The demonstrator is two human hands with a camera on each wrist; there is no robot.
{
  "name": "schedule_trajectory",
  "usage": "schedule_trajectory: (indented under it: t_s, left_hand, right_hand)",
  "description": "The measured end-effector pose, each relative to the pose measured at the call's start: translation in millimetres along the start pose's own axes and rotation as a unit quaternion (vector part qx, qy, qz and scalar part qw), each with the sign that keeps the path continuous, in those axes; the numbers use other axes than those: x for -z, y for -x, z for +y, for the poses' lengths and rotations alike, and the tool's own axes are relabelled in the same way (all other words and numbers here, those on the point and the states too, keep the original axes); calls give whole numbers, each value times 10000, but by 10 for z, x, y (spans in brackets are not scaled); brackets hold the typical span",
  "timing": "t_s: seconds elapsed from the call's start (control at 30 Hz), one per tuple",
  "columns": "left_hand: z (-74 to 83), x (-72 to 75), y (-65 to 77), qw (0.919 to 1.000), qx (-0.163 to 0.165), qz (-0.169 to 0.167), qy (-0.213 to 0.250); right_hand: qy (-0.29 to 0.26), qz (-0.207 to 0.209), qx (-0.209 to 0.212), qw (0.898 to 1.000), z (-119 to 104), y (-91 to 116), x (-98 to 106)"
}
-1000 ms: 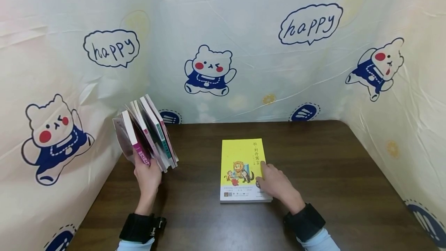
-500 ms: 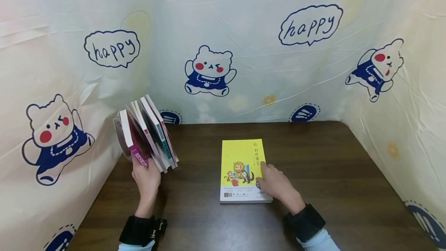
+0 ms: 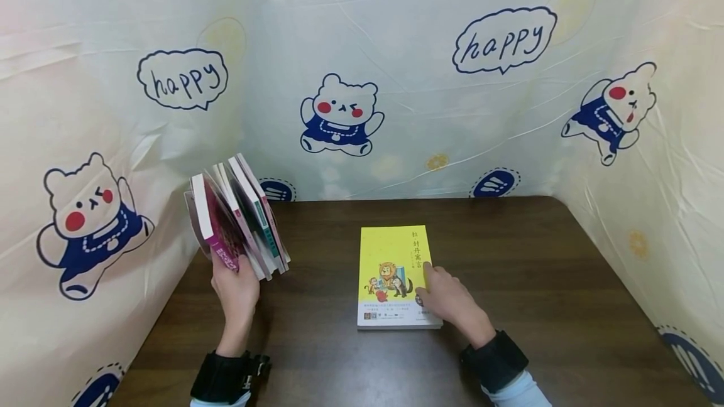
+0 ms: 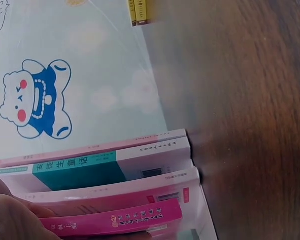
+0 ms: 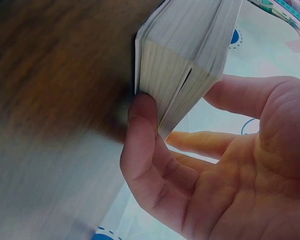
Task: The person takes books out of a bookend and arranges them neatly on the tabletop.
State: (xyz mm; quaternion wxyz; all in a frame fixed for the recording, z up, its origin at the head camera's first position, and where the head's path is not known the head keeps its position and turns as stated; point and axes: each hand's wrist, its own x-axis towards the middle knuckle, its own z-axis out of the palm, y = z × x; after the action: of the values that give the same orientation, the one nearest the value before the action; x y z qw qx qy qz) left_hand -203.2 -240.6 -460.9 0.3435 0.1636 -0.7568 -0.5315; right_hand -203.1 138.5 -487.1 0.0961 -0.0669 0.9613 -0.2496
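Observation:
In the head view my left hand (image 3: 235, 291) grips a magenta-spined book (image 3: 222, 250) at the left end of a leaning row of books (image 3: 257, 225). The left wrist view shows the fingers at that magenta spine (image 4: 125, 220), close beside a teal-and-white spine (image 4: 80, 170) and pale pink ones. My right hand (image 3: 452, 297) holds the right edge of a yellow-covered book (image 3: 390, 247) lying flat, thumb on the cover. From the right wrist, my hand (image 5: 205, 165) has its fingers around the page edges (image 5: 175, 65), where a dark gap runs between two page blocks.
The dark wooden table (image 3: 317, 357) reaches back to a pale curtain (image 3: 418, 112) printed with cartoon bears. The curtain also hangs along both sides. The row of books stands near the table's back left edge.
My left hand has shifted slightly left and nearer, and the magenta book has moved left with it, apart from the neighbouring books. The right hand and the yellow book stay in place.

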Motion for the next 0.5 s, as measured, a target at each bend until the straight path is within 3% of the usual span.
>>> schedule_trajectory:
  t_s: [0.5]
  left_hand:
    - [136,62,68,10000,20,58,21]
  right_hand:
    - [9,-19,-2,10000,-9,0,14]
